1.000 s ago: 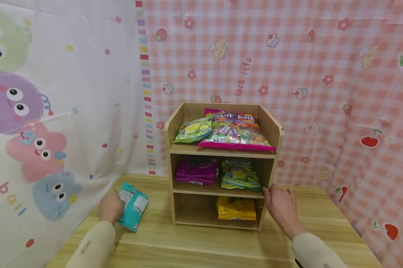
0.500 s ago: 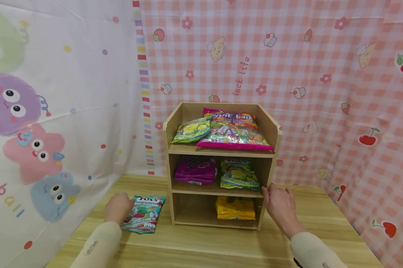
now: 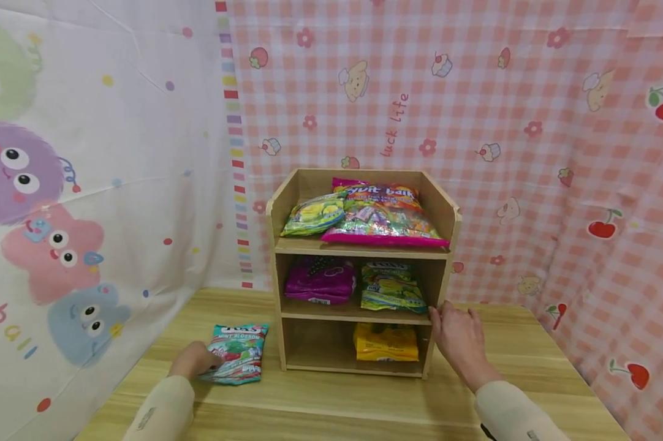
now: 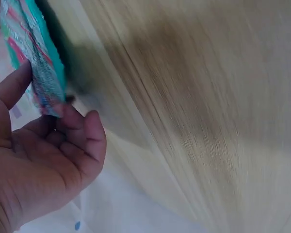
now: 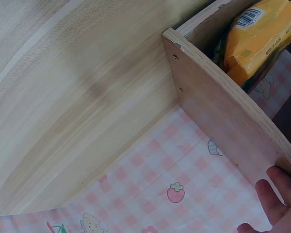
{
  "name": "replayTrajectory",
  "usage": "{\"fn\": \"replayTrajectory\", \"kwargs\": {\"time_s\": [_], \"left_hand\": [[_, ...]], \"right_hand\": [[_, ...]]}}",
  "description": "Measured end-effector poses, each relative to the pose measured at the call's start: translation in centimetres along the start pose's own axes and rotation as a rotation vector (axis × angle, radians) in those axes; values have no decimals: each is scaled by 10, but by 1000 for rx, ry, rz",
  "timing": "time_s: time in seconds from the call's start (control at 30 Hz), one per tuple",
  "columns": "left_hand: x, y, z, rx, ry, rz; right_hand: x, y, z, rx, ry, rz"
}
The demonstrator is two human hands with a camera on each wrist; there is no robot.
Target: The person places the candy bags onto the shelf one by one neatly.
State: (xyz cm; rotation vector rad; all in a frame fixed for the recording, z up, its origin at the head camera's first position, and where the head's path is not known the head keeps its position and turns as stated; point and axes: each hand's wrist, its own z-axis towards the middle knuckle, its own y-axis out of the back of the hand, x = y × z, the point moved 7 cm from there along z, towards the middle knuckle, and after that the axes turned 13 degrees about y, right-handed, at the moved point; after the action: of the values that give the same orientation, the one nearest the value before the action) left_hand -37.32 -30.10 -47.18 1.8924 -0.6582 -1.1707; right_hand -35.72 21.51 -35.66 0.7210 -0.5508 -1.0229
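Observation:
A teal candy bag (image 3: pixel 240 352) labelled Mint Blossom lies on the table, front face up and partly raised. My left hand (image 3: pixel 195 360) pinches its lower left part, thumb on the front and fingers behind. The left wrist view shows that hand (image 4: pixel 48 160) with the tilted bag (image 4: pixel 39 53) at the thumb. A three-tier wooden shelf (image 3: pixel 353 316) stands at the centre. My right hand (image 3: pixel 461 340) grips the front edge of its right side panel, at the height of the middle board. In the right wrist view, fingertips (image 5: pixel 269 191) lie along the panel's outer side (image 5: pixel 208 111).
On the top tier lie a large pink-edged candy bag (image 3: pixel 386 214) and a yellow-green bag (image 3: pixel 316 215). Below are a purple bag (image 3: pixel 320 283) and a green bag (image 3: pixel 392 288). A yellow bag (image 3: pixel 386 343) sits at bottom right. Fabric curtains enclose the table (image 3: pixel 287 404).
The left hand has turned the teal bag from its back to its printed front and brought it right, then shifted lower along its left edge. The right hand stays at the shelf.

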Motion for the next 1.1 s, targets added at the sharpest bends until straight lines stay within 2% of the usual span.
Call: {"fn": "replayTrajectory", "kwargs": {"time_s": [0.1, 0.2, 0.33, 0.43, 0.5, 0.6, 0.83, 0.97, 1.1], "left_hand": [[2, -3, 4, 43, 0, -139], [5, -5, 4, 112, 38, -290], [11, -10, 0, 241, 106, -389], [14, -14, -1, 312, 115, -454], [14, -16, -1, 336, 99, -508], [14, -15, 0, 333, 70, -589], [8, -11, -2, 293, -35, -788], [3, -11, -6, 320, -106, -931], [0, -11, -14, 392, -193, -1049]], "right_hand": [[1, 0, 0, -6, 2, -6], [1, -1, 0, -1, -3, -5], [0, -4, 0, 9, -4, -1], [0, -4, 0, 10, 1, -4], [-1, -4, 0, 11, 4, -4], [-1, -3, 0, 8, 5, 0], [-2, -2, 0, 3, -1, 3], [-2, -2, 0, 0, 2, 0], [0, -1, 0, -9, 7, 4]]}}
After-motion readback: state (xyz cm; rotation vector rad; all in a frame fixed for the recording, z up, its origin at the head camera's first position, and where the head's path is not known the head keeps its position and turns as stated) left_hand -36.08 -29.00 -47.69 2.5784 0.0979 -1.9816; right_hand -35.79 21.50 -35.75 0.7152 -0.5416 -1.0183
